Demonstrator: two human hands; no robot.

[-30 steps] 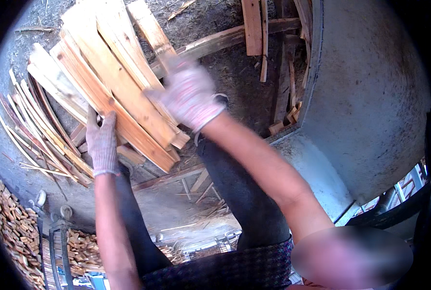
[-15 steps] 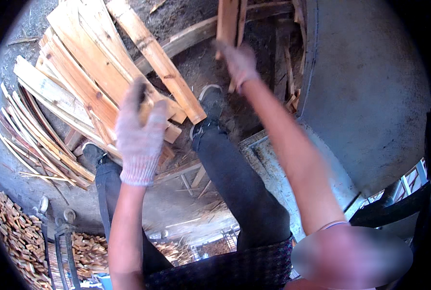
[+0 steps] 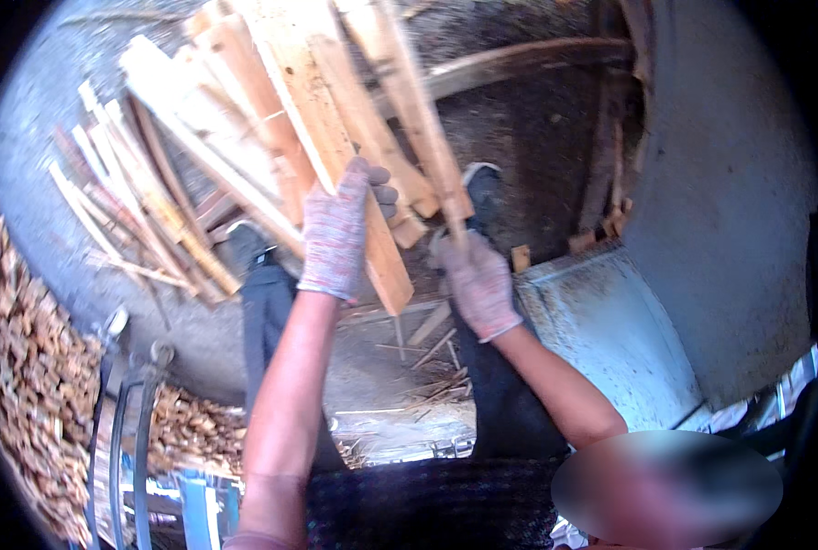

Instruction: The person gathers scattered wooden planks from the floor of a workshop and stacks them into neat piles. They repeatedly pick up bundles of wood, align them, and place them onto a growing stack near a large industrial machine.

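My left hand [image 3: 332, 238], in a pale knitted glove, is closed around a wooden plank [image 3: 310, 101]. The fingers wrap over its right edge, and its near end sticks out past the hand. To the right, my gloved right hand [image 3: 478, 282] is closed at the near end of a thin wooden strip [image 3: 434, 151], which is blurred by motion. That strip runs away from me alongside another plank. Beneath and left of my left hand lie several more planks [image 3: 230, 64], fanned out on the ground between my feet.
Thin wood strips [image 3: 152, 197] lie in a bundle at left. A large heap of short wood pieces [image 3: 24, 385] is at the lower left, near a dark metal frame [image 3: 138, 449]. A big grey metal surface [image 3: 730, 202] stands at right, above a pale metal panel [image 3: 615, 312]. A curved beam [image 3: 528, 64] lies beyond.
My left hand has gone from hovering open to gripping a plank. My right hand has come back toward me from the far boards and now holds a strip. The view has shifted.
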